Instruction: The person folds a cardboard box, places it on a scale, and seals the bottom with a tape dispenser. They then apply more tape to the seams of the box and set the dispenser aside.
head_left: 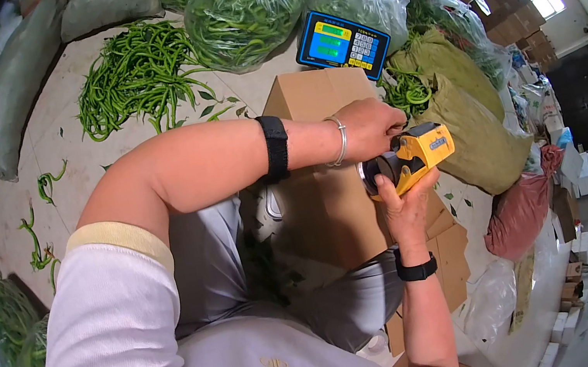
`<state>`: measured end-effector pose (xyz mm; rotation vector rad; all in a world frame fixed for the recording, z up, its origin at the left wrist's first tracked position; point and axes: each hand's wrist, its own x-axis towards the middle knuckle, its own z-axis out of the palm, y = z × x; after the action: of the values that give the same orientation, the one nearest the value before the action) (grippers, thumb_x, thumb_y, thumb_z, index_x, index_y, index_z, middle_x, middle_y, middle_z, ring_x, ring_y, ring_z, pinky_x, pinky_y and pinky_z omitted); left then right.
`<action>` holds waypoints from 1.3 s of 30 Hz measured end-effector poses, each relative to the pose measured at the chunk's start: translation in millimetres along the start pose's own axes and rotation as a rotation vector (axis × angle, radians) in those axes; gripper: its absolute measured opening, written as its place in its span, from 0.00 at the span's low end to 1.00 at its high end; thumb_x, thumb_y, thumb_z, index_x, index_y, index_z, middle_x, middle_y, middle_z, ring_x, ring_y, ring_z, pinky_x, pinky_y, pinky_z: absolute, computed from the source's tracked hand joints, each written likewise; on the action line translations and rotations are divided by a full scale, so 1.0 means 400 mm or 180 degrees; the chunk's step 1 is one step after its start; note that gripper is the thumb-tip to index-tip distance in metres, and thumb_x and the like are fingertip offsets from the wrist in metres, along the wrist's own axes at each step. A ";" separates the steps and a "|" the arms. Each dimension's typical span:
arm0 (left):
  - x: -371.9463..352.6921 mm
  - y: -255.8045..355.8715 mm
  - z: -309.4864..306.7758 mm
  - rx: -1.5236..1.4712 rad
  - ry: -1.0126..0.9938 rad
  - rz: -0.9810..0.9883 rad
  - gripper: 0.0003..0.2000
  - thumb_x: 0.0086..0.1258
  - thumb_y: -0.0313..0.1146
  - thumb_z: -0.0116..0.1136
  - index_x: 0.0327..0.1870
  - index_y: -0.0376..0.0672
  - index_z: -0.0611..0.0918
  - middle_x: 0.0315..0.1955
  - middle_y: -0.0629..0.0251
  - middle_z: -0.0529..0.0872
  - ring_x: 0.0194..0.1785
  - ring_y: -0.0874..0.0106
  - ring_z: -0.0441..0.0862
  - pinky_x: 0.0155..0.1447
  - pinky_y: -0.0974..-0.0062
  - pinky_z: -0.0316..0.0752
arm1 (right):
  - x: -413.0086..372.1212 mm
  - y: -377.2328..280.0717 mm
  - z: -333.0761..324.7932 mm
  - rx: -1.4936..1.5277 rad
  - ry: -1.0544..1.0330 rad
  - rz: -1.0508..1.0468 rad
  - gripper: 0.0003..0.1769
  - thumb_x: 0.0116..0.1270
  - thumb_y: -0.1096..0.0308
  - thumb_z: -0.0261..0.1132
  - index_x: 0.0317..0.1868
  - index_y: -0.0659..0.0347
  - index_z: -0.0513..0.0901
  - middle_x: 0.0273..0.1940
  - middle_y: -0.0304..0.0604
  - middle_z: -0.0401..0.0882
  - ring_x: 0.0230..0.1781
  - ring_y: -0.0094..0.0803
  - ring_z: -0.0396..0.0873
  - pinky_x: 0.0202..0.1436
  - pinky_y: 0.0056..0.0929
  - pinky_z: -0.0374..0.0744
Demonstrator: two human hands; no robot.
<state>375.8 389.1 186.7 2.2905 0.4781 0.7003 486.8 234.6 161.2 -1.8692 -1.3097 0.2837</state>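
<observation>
A yellow and black tape dispenser (422, 149) is gripped in my right hand (410, 210), at the right edge of a brown cardboard box (334, 212). My left hand (370, 127) reaches across the top of the box from the left. Its fingers are curled in close beside the dispenser, and whatever they pinch is hidden. The box stands between my legs. Part of the tape roll on the dispenser faces the box.
A blue scale display (343, 45) stands beyond the box. Green chili peppers (130, 79) lie piled on the floor, with filled clear bags (245, 15) behind. To the right are an olive sack (486, 138), a red sack (523, 214) and flattened cardboard (450, 258).
</observation>
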 end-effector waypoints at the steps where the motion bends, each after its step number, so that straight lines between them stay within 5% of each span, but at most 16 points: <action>1: 0.000 0.002 -0.010 -0.0011 -0.0067 -0.0247 0.03 0.53 0.29 0.56 0.26 0.41 0.77 0.26 0.53 0.81 0.34 0.53 0.79 0.38 0.61 0.72 | 0.006 -0.010 -0.001 0.0015 0.0014 -0.0012 0.46 0.55 0.56 0.71 0.62 0.65 0.50 0.56 0.58 0.63 0.57 0.49 0.65 0.61 0.41 0.65; 5: 0.004 -0.052 0.009 -0.0158 0.0314 -0.0285 0.04 0.54 0.30 0.56 0.26 0.40 0.79 0.24 0.53 0.81 0.32 0.54 0.79 0.36 0.62 0.72 | 0.033 -0.035 0.006 -0.0083 -0.0063 -0.0049 0.49 0.54 0.59 0.72 0.66 0.65 0.49 0.58 0.60 0.63 0.59 0.52 0.65 0.62 0.42 0.65; 8: 0.013 -0.078 0.006 -0.0799 0.0438 -0.0898 0.06 0.55 0.32 0.57 0.26 0.41 0.82 0.22 0.55 0.82 0.30 0.57 0.81 0.35 0.64 0.73 | 0.061 -0.065 0.012 -0.0125 0.0002 -0.0364 0.53 0.53 0.62 0.72 0.70 0.63 0.46 0.62 0.61 0.61 0.58 0.54 0.67 0.61 0.43 0.67; 10: 0.020 -0.104 0.006 -0.1944 0.0070 -0.1749 0.08 0.58 0.30 0.58 0.35 0.40 0.86 0.23 0.56 0.84 0.27 0.73 0.83 0.36 0.74 0.76 | 0.079 -0.074 0.012 -0.0230 0.0055 -0.0701 0.55 0.51 0.63 0.72 0.73 0.58 0.46 0.65 0.60 0.62 0.56 0.53 0.69 0.59 0.42 0.70; 13: 0.040 -0.134 -0.026 -0.0940 0.0239 -0.1420 0.07 0.58 0.30 0.57 0.34 0.41 0.86 0.24 0.56 0.84 0.29 0.70 0.83 0.38 0.73 0.77 | 0.107 -0.087 0.014 -0.0309 -0.0157 -0.0651 0.52 0.51 0.63 0.72 0.73 0.56 0.51 0.57 0.58 0.71 0.53 0.52 0.72 0.56 0.41 0.72; 16: 0.091 -0.240 -0.044 0.0607 0.0412 -0.0960 0.07 0.57 0.34 0.61 0.33 0.44 0.87 0.27 0.55 0.86 0.32 0.64 0.83 0.40 0.71 0.76 | 0.136 -0.130 0.014 -0.0612 -0.0370 -0.0460 0.44 0.52 0.61 0.69 0.71 0.52 0.61 0.40 0.54 0.79 0.36 0.51 0.76 0.42 0.42 0.75; 18: 0.131 -0.345 -0.142 -0.0686 0.0419 -0.1513 0.13 0.58 0.43 0.65 0.27 0.41 0.86 0.22 0.63 0.85 0.26 0.73 0.81 0.34 0.76 0.75 | 0.140 -0.134 0.012 -0.0789 -0.0470 -0.0598 0.42 0.51 0.62 0.72 0.69 0.51 0.65 0.36 0.53 0.80 0.32 0.51 0.76 0.37 0.41 0.76; 20: 0.170 -0.440 -0.182 0.0039 0.0502 -0.1137 0.16 0.59 0.46 0.65 0.24 0.39 0.85 0.19 0.67 0.84 0.23 0.77 0.79 0.32 0.77 0.74 | 0.136 -0.136 -0.011 -0.1034 -0.0621 -0.0619 0.42 0.51 0.63 0.71 0.68 0.52 0.65 0.38 0.52 0.81 0.33 0.47 0.79 0.39 0.38 0.77; 22: 0.190 -0.531 -0.262 0.0049 0.0960 -0.1696 0.18 0.57 0.49 0.65 0.24 0.40 0.85 0.18 0.65 0.84 0.22 0.76 0.80 0.32 0.76 0.74 | 0.118 -0.107 -0.025 -0.1232 -0.0582 -0.1070 0.42 0.51 0.68 0.72 0.68 0.52 0.66 0.41 0.50 0.82 0.32 0.43 0.81 0.39 0.34 0.78; 24: 0.189 -0.579 -0.313 0.0539 0.0794 -0.1778 0.19 0.59 0.50 0.64 0.21 0.42 0.85 0.18 0.67 0.84 0.23 0.76 0.81 0.33 0.76 0.74 | 0.102 -0.108 -0.046 -0.1113 -0.0737 -0.0723 0.44 0.48 0.67 0.74 0.68 0.48 0.67 0.39 0.51 0.82 0.33 0.45 0.81 0.37 0.36 0.79; 26: 0.196 -0.634 -0.318 0.0319 0.0780 -0.1932 0.20 0.59 0.52 0.64 0.20 0.41 0.84 0.17 0.67 0.83 0.23 0.76 0.80 0.33 0.77 0.73 | 0.096 -0.103 -0.043 -0.0920 -0.0797 -0.0459 0.47 0.44 0.66 0.78 0.67 0.42 0.68 0.36 0.52 0.81 0.33 0.47 0.81 0.34 0.38 0.79; 39: 0.212 -0.758 -0.189 -0.0626 0.1007 -0.2133 0.19 0.64 0.47 0.60 0.19 0.41 0.82 0.16 0.69 0.82 0.20 0.76 0.75 0.31 0.74 0.70 | 0.151 -0.100 -0.023 -0.1032 -0.1114 -0.0027 0.45 0.45 0.63 0.77 0.67 0.47 0.69 0.46 0.53 0.80 0.40 0.48 0.82 0.39 0.37 0.81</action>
<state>354.8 682.0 50.1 1.6785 1.1944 0.7168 491.4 287.1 211.6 -2.1512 -1.6796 0.4300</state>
